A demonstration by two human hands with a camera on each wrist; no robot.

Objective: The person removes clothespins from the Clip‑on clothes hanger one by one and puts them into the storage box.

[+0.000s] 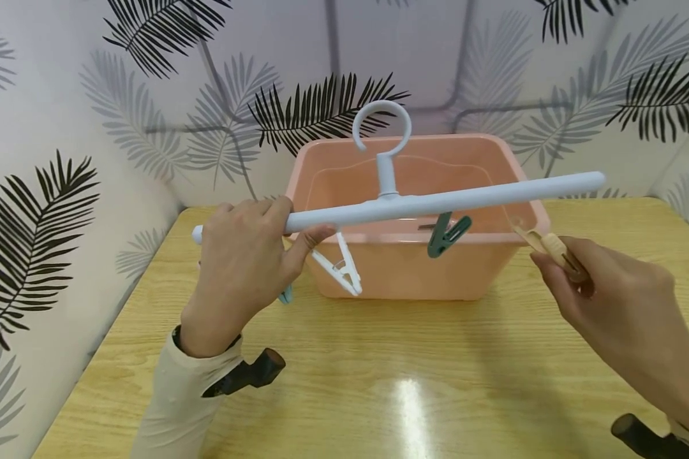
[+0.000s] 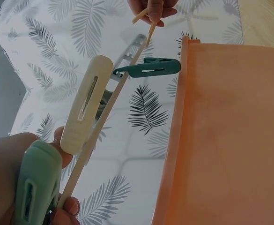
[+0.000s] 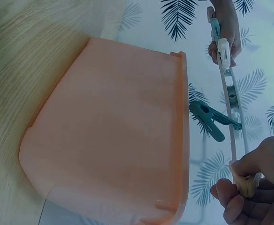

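L hand [image 1: 244, 261] grips the hanger [image 1: 453, 201] nr its L end, so most of the bar runs out R of that grip, w/ white clip [image 1: 350, 264] hanging just beside the thumb & dk green clip [image 1: 444, 236] further R. R hand [image 1: 626, 287] pinches yellow clip [image 1: 553, 247] just below bar's R part; can't tell if they touch. Pink tub [image 1: 402, 271] sits betw. both grips.

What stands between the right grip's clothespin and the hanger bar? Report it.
Nothing visible. The yellow clothespin in the right grip is near the right end of the hanger bar. The dark green clothespin hangs off to one side.
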